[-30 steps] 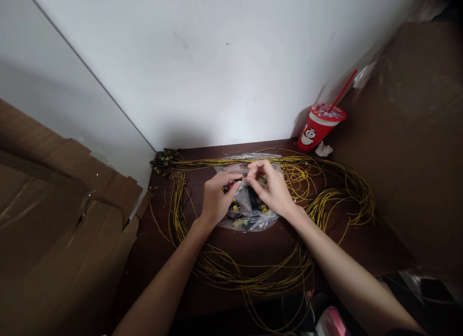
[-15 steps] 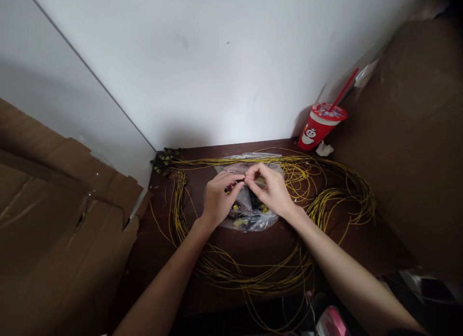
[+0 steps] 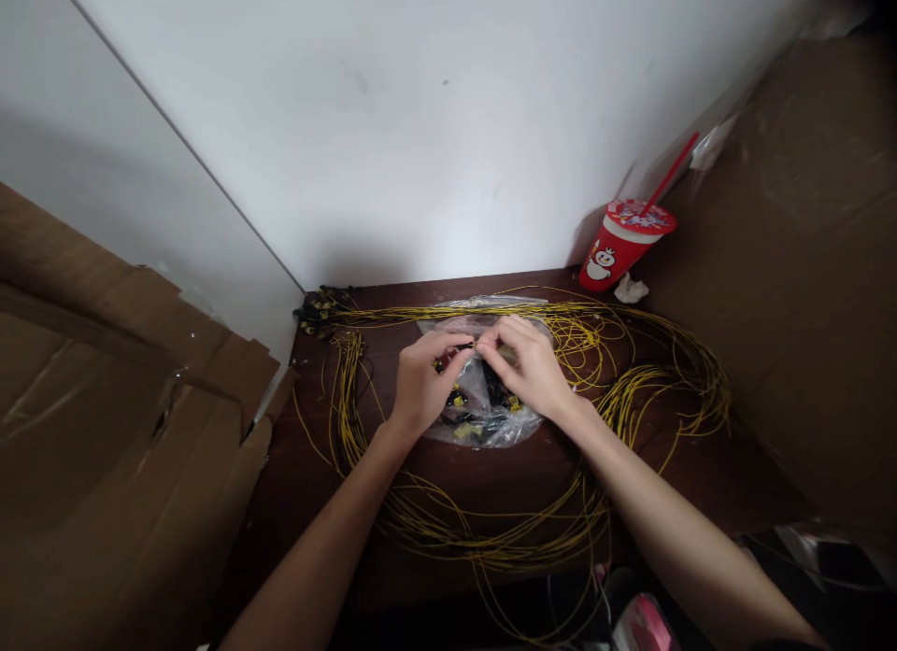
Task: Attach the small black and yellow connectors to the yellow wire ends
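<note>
My left hand (image 3: 425, 375) is closed in a pinch on a small black piece (image 3: 463, 347), possibly a connector; its exact kind is too small to tell. Fingertip to fingertip with it, my right hand (image 3: 527, 363) is pinched as well, and what it holds is hidden by the fingers. Below both hands lies a clear plastic bag (image 3: 515, 433) with black and yellow small parts (image 3: 515, 403) in it. Long yellow wires (image 3: 483, 550) loop around the bag on the dark table, and a loose tangle of wire (image 3: 578, 338) lies right of my right hand.
A red cup (image 3: 617, 254) with a straw stands at the back right, beside a crumpled white tissue (image 3: 631, 290). Cardboard (image 3: 91, 464) rises at the left, and a brown panel (image 3: 791, 287) at the right. Black wire ends (image 3: 319, 310) bunch at the back left.
My right fingers have curled in slightly over the pinch point. The left hand stays nearly where it was, and the wires and bag lie as before.
</note>
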`<state>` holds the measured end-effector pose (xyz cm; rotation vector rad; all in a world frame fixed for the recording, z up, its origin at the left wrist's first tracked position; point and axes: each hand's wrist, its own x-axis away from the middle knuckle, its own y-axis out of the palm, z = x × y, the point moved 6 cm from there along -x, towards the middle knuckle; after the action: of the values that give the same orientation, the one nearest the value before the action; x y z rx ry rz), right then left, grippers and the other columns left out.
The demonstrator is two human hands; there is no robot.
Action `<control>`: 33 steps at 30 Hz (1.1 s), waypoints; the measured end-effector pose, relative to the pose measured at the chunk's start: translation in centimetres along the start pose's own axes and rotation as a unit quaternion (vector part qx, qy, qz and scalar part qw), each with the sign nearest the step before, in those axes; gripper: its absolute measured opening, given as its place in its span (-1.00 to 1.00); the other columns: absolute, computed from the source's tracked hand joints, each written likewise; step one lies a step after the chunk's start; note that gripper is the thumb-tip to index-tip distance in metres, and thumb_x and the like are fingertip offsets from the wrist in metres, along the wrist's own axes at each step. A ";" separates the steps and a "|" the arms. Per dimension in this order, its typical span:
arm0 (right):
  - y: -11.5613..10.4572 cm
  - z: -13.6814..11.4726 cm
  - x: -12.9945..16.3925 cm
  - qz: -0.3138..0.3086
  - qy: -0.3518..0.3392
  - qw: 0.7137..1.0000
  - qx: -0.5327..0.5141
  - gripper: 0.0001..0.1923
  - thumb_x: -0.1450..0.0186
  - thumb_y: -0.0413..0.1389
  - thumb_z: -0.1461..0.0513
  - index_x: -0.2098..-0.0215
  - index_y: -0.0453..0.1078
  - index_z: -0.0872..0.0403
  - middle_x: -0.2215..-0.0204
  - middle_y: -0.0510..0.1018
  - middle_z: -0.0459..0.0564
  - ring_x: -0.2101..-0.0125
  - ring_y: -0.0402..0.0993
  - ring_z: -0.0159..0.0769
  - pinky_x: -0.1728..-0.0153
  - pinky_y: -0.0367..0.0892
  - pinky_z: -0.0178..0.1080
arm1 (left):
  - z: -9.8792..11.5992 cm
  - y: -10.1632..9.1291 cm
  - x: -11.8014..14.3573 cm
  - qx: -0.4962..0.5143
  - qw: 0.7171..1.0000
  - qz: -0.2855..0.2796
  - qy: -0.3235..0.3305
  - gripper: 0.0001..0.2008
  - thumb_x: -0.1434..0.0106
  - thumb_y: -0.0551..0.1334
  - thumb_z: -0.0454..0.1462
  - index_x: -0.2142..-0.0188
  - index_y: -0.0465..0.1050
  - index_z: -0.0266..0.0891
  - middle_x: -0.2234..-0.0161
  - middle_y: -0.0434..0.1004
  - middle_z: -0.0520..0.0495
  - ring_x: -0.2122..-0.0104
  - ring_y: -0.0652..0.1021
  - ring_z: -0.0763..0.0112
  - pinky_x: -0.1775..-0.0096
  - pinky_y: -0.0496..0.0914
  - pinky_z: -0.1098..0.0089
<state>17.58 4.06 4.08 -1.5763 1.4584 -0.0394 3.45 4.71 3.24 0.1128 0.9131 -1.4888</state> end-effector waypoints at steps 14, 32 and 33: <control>-1.2 0.6 -0.2 0.034 0.011 0.999 0.037 -0.84 -0.33 0.00 0.21 0.40 0.32 0.05 0.43 0.45 -0.04 0.34 0.33 -0.25 0.24 0.18 -0.16 | -1.2 -0.7 -0.3 0.010 0.999 0.015 -0.044 -0.88 -0.15 0.29 -0.32 0.28 0.55 -0.22 0.35 0.62 -0.05 0.45 0.55 0.44 0.38 0.43 0.42; 0.2 -0.6 0.2 -0.010 -0.024 1.000 0.004 -0.85 -0.31 0.07 0.19 0.19 0.41 0.05 0.47 0.34 -0.07 0.36 0.28 -0.28 0.28 0.22 -0.22 | 0.3 -0.2 0.0 0.001 1.000 -0.017 -0.016 -0.72 -0.32 0.09 -0.26 0.43 0.52 -0.24 0.46 0.59 -0.03 0.46 0.55 0.42 0.37 0.37 0.45; 0.3 -0.6 0.2 -0.009 -0.026 1.000 0.006 -0.86 -0.32 0.05 0.19 0.21 0.41 0.04 0.48 0.33 -0.07 0.37 0.28 -0.28 0.28 0.22 -0.22 | 0.4 -0.2 0.0 -0.014 1.000 -0.017 -0.005 -0.69 -0.33 0.08 -0.26 0.47 0.50 -0.24 0.48 0.58 -0.04 0.48 0.53 0.43 0.39 0.36 0.45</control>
<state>17.08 3.54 4.12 -1.5686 1.4011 -0.0172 3.44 4.47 3.64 0.0704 0.9314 -1.5062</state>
